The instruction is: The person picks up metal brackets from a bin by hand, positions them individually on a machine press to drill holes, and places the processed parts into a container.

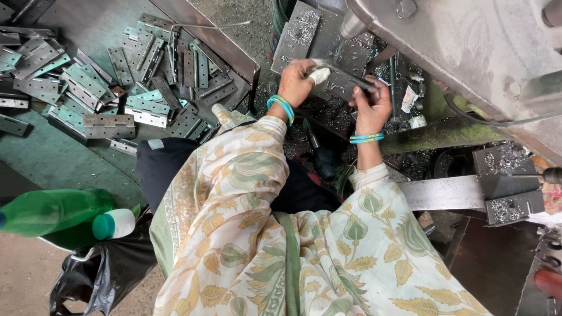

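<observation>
I am gripping a metal hinge [339, 79] with both hands — my left hand [298, 82] clenching its near end, my right hand [372, 105] grasping the far end — on the machine plate [304, 35], amid shavings. A heap of hinges [117, 82] is lying in the tray [228, 50] at my left.

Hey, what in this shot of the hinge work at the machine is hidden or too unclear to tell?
Head view:
- Metal piece held by both hands: its shape blurs into shavings.
- Left hand fingers: a white wrap covers one fingertip.
- Right hand palm: turned away from the camera.
- Green bottle: cut off by the left edge.
- Machine body: cut off by the top edge.
</observation>
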